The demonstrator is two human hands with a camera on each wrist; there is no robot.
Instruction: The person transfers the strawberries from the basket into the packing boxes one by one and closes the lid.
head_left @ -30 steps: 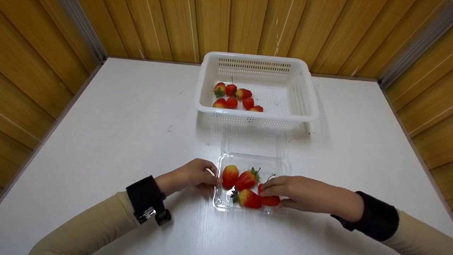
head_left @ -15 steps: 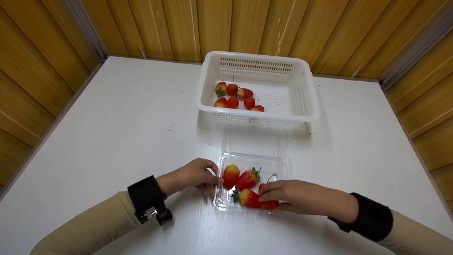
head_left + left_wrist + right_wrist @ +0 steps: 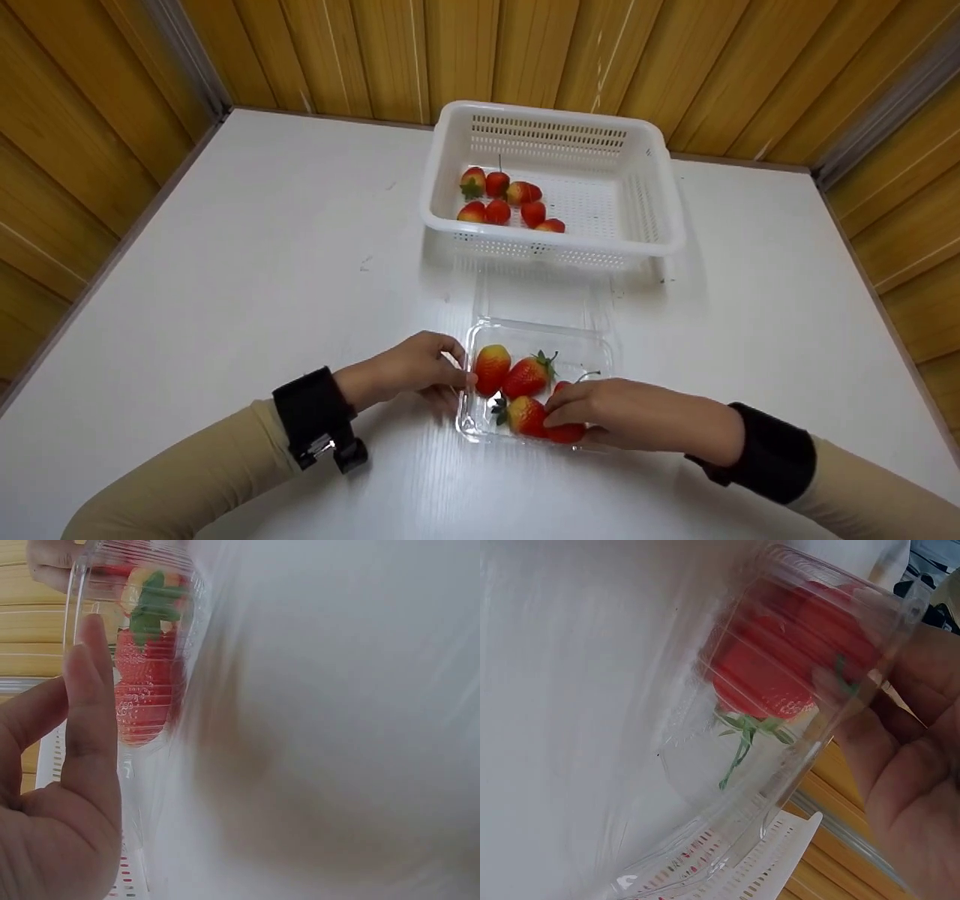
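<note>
White bench [image 3: 247,247] w/ wood-panel walls [image 3: 90,112] round it; at the far side a white basket [image 3: 660,195] w/ seven or so small strawberries [image 3: 510,206] bunched in its left half. Just near of the basket, a clear tray [image 3: 480,416] lies flat on the bench, its open lid [image 3: 540,296] folded back toward the basket, so tray + lid run long axis away from the person. Both hands flank the tray: left hand [image 3: 409,369] at its left wall, fingers [image 3: 90,720] curled against the rim, thumb on the outer side, pinching the wall; wrist view shows the clear wall right beside those fingers w/ a red berry behind it. Right hand [image 3: 630,412] comes in from the right, lying over the tray's near-right corner, fingers curled round a berry [image 3: 564,432] there, touching it from above; the grip itself is partly hidden by the knuckles, but the fingertips do close on it. Three other berries in the tray: one [image 3: 491,369] by the left wall, one [image 3: 527,375] mid-tray w/ green cap up-right, one [image 3: 523,416] near edge, touching the held berry. So right hand is the one on the fruit, left only steadies the tray; the berry sits under and just left of the right fingertips. Black wrist straps [image 3: 315,412] on both arms, tan sleeves [image 3: 187,487].
</note>
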